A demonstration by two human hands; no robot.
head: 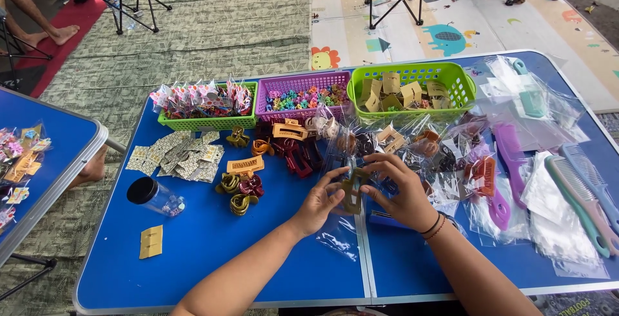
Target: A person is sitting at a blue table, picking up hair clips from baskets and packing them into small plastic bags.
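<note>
Holding olive hair claw [352, 190] w/ both hands: left hand [320, 201] & right hand [403, 193] pinch its sides, just above clear bag [338, 237]; we'd best keep grip even.

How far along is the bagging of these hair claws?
Done, apparently: several claws in clear bags lie behind the hands. In hand: the left hand and right hand hold one olive hair claw together, an empty clear bag lying just below. Left: a pile of loose claws in red, orange and olive sits unbagged beside the green basket.
</note>
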